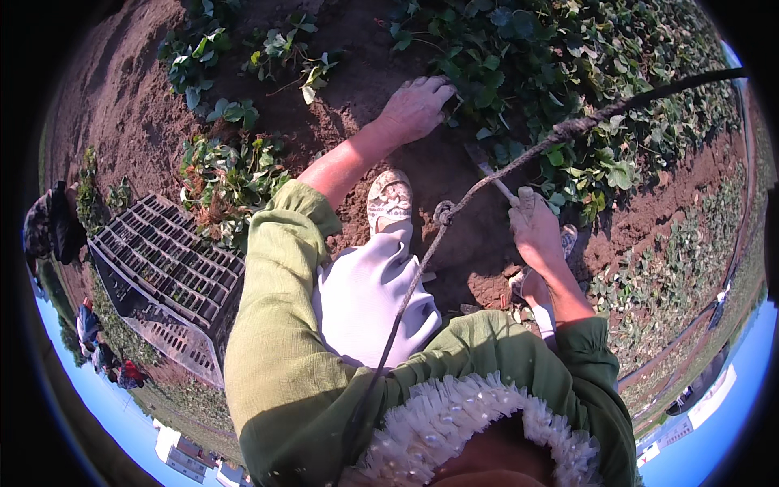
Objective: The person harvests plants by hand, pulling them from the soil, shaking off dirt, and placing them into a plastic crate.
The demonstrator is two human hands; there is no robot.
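Note:
My left hand (420,105) reaches to the edge of the green leafy plants (487,73), its fingertips partly hidden among leaves, so its grip cannot be told. My right hand (535,228) is closed around the handle of a hand tool with a thin metal shaft (502,187); its far end lies low by the soil and leaves. A pile of uprooted plants with reddish roots (222,182) lies to the left of my left forearm. Loose leafy plants (292,55) lie on the soil further up.
A dark plastic crate (170,259) stands at the left beside the pile. Several people are at the far left, one near the crate (48,222). A dark knotted cord (447,213) hangs across the view. My shoe (389,198) rests on bare soil, and plant rows run at the right.

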